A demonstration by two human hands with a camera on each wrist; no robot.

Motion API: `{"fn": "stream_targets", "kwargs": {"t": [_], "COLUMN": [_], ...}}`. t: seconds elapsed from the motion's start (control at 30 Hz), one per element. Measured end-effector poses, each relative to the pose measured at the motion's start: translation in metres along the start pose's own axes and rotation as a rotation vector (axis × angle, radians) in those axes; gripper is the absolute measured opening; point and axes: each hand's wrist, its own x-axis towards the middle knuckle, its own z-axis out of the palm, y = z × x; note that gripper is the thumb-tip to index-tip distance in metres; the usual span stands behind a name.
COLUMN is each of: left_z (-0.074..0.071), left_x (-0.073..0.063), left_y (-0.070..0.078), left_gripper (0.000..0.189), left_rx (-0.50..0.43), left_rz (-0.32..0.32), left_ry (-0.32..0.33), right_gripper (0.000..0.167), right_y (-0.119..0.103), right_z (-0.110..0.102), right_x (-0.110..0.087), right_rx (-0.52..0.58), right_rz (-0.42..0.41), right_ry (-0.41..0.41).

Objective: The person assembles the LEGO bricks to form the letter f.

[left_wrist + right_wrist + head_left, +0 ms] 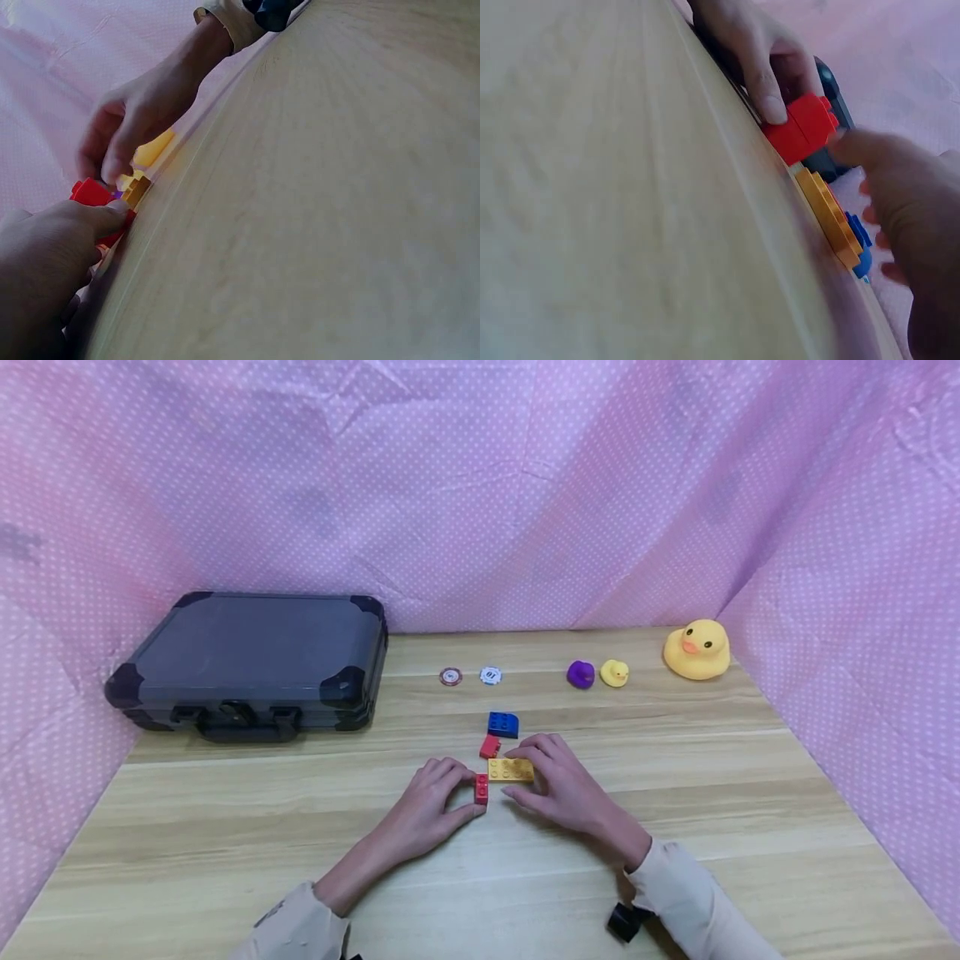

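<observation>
Stack (482, 789) pinched in left hand (435, 806)

We see thumb and fingers clamped on it, two red bricks high, just left of the yellow brick (502, 770). The right hand (561, 785) has its fingers apart beside the yellow brick. Beyond lie a red brick (490, 746) and a blue brick (502, 725).

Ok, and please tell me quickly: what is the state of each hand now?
Left hand: closed, holding the stacked red bricks between thumb and fingers.
Right hand: open, holding nothing, above the yellow brick.
</observation>
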Motion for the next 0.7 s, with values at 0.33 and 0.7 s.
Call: {"fn": "stream_targets", "kwargs": {"t": [0.33, 0.7], "left_z": [0.0005, 0.0001], "left_x": [-0.0002, 0.0008], "left_y": [0.0006, 0.0007], "left_gripper": [0.035, 0.036], "left_rx": [0.006, 0.012], "left_rz": [-0.013, -0.01], "left_ry": [-0.005, -0.001], "right_gripper": [0.04, 0.034], "right_y": [0.006, 0.0068], "right_z": [0.0021, -0.0001], "right_x": [-0.0002, -0.0001], "right_rx": [-0.052, 0.004], "right_rz": [0.091, 0.109], "right_ry": [-0.067, -0.051]}}
